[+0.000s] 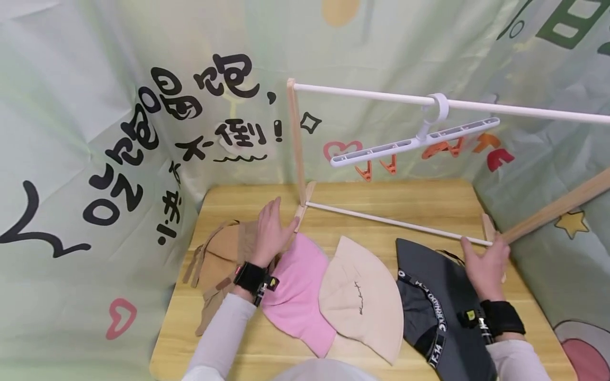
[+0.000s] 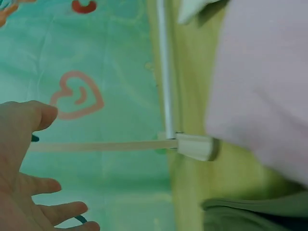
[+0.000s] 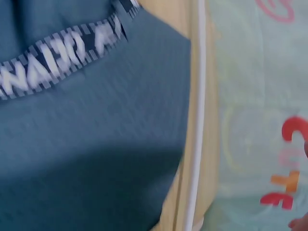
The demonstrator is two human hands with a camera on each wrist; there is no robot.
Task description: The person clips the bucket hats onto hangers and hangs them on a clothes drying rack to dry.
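My left hand (image 1: 271,233) is held with fingers spread above the tan cap (image 1: 221,251), near the left foot of a small wooden rack (image 1: 296,143). In the left wrist view nothing lies between its fingers. On the right, my right hand (image 1: 487,267) reaches over the brim of a dark grey hat (image 1: 457,296) beside the rack's right post; its fingers look parted, and contact with the post cannot be told. Only fingertips show in the right wrist view. A pink hat (image 1: 300,291) and a cream hat (image 1: 362,296) lie between the hands.
A white hanger (image 1: 414,143) with orange clips (image 1: 366,172) hangs from the rack's top bar (image 1: 362,93). A lower white bar (image 1: 395,221) runs above the wooden table (image 1: 381,196). A printed curtain (image 1: 95,106) encloses the back and sides.
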